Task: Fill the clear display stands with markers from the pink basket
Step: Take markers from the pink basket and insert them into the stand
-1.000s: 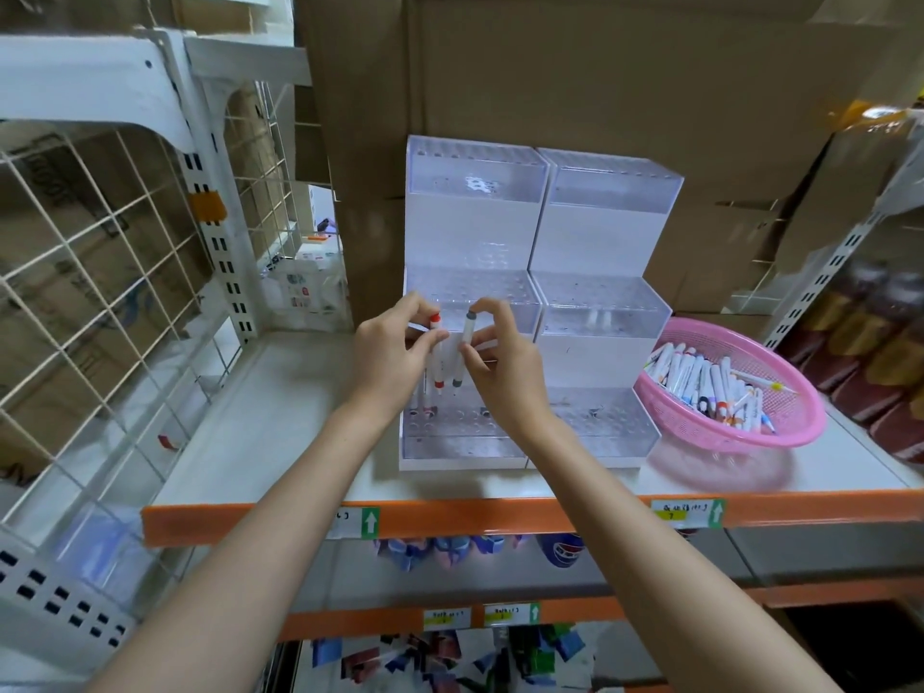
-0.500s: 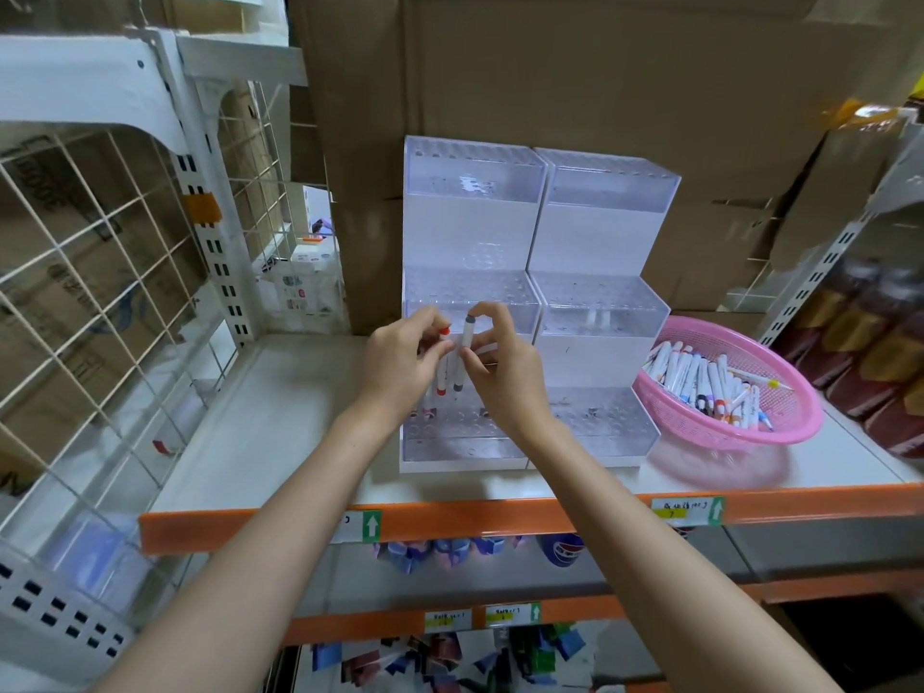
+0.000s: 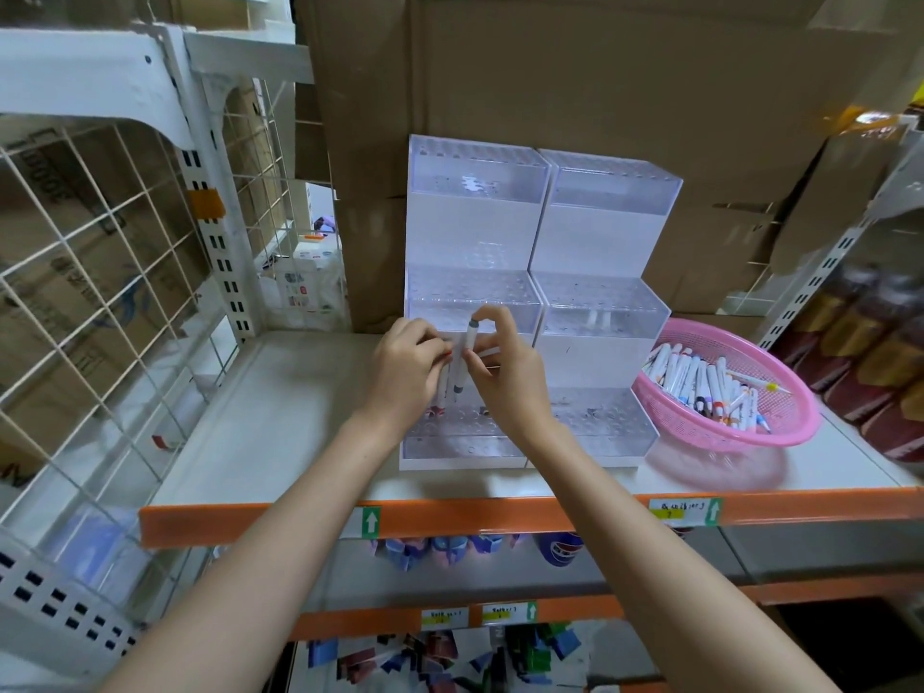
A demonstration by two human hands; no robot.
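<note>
Two clear stepped display stands, the left stand [image 3: 470,212] and the right stand [image 3: 607,227], sit side by side on the white shelf. My right hand [image 3: 505,377] pinches a white marker with grey caps [image 3: 465,355], upright over the left stand's bottom tier. My left hand [image 3: 407,375] holds a red-tipped marker [image 3: 442,387] just left of it, its lower end down at the tier's holes. The pink basket [image 3: 795,392] at the right holds several white markers [image 3: 700,382].
Large cardboard boxes [image 3: 575,82] stand behind the stands. A white wire grid panel [image 3: 100,272] closes the left side. The shelf has an orange front edge [image 3: 450,517] with price labels. Bottles [image 3: 860,352] fill the rack at the right.
Both hands have sunk a little toward the left stand's bottom tier. The red-tipped marker in my left hand has gone lower, and its top is now hidden by my fingers.
</note>
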